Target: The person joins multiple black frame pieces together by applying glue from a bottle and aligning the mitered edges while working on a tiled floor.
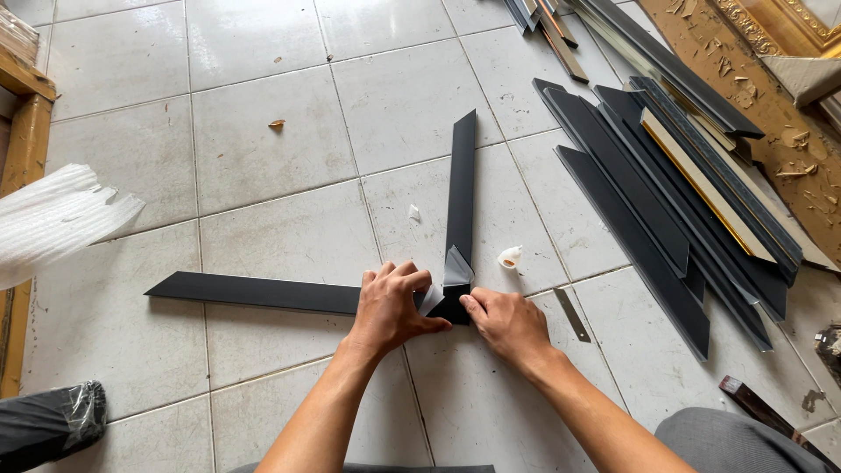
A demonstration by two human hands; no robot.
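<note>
- Here, two black mitred frame mouldings (350, 296) are laid on the tiled floor (263, 158), joined at a corner.
- The corner is pressed flat by the left hand (390, 307), fingers closed over grey tape (455, 267).
- The corner's edge is pinched by the right hand (508, 324).
- More black mouldings (666, 210) are stacked well apart.

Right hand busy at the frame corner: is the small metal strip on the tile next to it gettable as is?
Probably yes. The metal strip lies flat on bare floor tile, just outside the right hand, with nothing between them. The hand now presses the corner of the two black frame pieces and would have to let go.
</note>
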